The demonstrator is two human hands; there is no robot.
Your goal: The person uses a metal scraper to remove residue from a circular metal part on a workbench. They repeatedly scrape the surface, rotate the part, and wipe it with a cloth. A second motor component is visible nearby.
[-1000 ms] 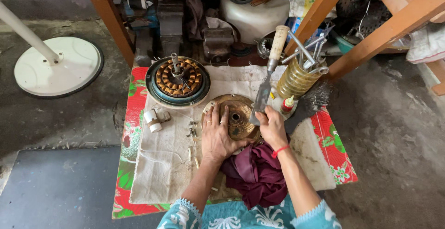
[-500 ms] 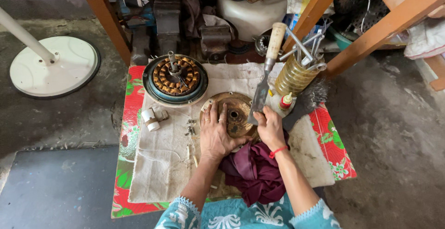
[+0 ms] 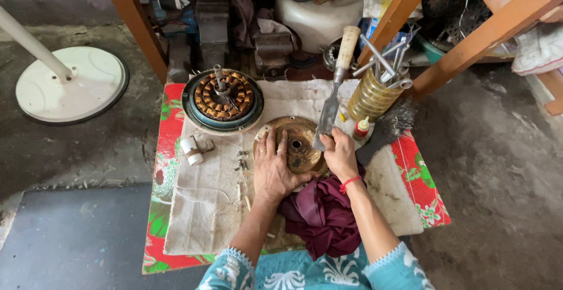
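Observation:
A round, rusty-brown metal motor cover [image 3: 299,143] with a centre hole lies on a dirty white cloth [image 3: 217,208]. My left hand [image 3: 272,170] presses flat on its left side, fingers spread. My right hand [image 3: 339,152] grips the steel blade of a chisel [image 3: 333,90] with a pale wooden handle; the blade's tip rests at the cover's right edge and the handle points up and away. Behind and to the left sits a motor stator [image 3: 223,97] with copper windings in a dark round housing.
A maroon rag [image 3: 319,216] lies by my wrists. A yellowish jar of wrenches [image 3: 375,93], a small red-capped bottle [image 3: 362,129] and a brush [image 3: 390,123] stand right of the chisel. A white capacitor [image 3: 193,148] and screws [image 3: 241,164] lie left. A fan base [image 3: 70,82] rests on the floor.
Both hands stay on the cover and chisel; the chisel has barely shifted. The view has moved slightly.

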